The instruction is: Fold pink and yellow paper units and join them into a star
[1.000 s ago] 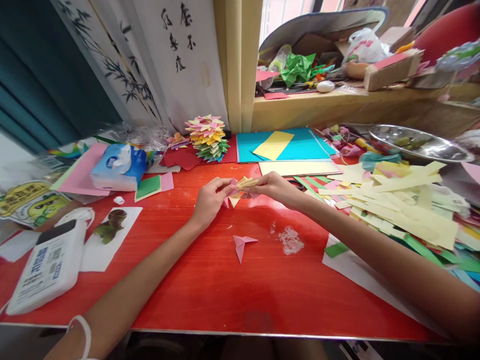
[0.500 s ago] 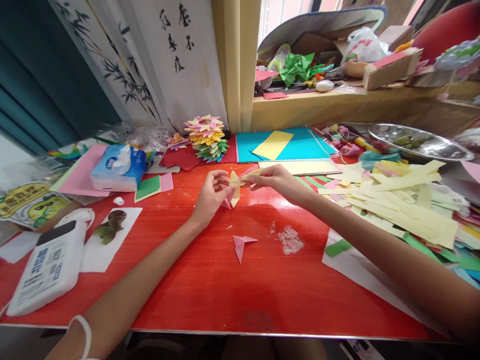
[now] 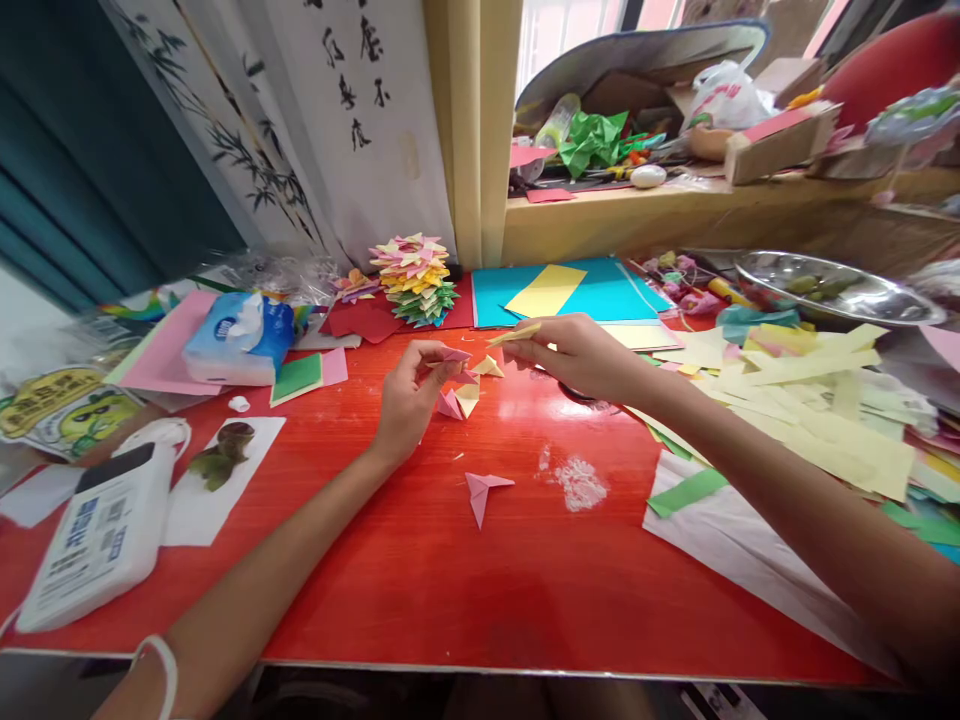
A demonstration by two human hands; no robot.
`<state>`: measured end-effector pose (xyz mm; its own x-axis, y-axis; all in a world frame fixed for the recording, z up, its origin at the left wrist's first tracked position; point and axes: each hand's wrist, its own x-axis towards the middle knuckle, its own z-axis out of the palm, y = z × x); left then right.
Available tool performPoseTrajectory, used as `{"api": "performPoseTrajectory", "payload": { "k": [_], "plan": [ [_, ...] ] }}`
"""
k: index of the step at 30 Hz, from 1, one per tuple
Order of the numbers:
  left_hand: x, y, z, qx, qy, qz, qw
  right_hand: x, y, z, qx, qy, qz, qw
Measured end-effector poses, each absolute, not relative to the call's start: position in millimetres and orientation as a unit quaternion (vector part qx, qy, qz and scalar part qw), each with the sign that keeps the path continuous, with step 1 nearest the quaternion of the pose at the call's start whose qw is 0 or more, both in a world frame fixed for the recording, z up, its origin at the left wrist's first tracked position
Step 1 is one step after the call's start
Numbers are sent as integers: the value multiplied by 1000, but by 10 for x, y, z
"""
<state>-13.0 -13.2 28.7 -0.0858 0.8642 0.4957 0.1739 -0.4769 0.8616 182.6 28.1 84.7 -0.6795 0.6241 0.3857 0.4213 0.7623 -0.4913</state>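
My left hand (image 3: 414, 395) pinches a pink folded paper piece (image 3: 456, 356) between thumb and fingers, just above the table. To its right, my right hand (image 3: 551, 348) is closed on a pale yellow folded paper piece (image 3: 516, 335). The two held pieces are apart. Below and between the hands lie another pink folded piece (image 3: 449, 405) and cream folded pieces (image 3: 468, 399), partly hidden by the left fingers. Nearer to me, a pink folded paper (image 3: 483, 490) with pointed ends rests alone. Behind the hands stands a tiered origami stack (image 3: 416, 280) in pink, yellow and green.
Loose paper strips (image 3: 810, 400) are heaped on the right, near a metal bowl (image 3: 907, 297). At the back lie blue sheets (image 3: 487, 296) with a yellow rectangle (image 3: 546, 290). A tissue pack (image 3: 238, 340) and a white box (image 3: 97, 540) sit on the left of the red table (image 3: 450, 590).
My hands have drawn apart, and the pink and yellow pieces that were together between them are now held separately. The right hand has lifted slightly, uncovering cream pieces on the table.
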Motion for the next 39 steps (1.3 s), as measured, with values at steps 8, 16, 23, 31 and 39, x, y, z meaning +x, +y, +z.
{"api": "performPoseTrajectory", "payload": {
  "k": [8, 16, 23, 31, 39],
  "plan": [
    [-81, -196, 289, 637, 376, 623, 254, 1753, 172, 825, -248, -930, 69, 264],
    [-75, -188, 258, 645, 371, 624, 239, 1746, 167, 803, -241, -930, 54, 272],
    [-71, -203, 254, 655, 364, 616, 244, 1736, 137, 803, -238, -934, 16, 266],
    [-96, -212, 256, 698, 354, 593, 187, 1775, 130, 828, -217, -940, -71, 252],
    [-145, -211, 238, 759, 326, 553, 106, 1737, 94, 840, -231, -940, -116, 223]
  ]
}}
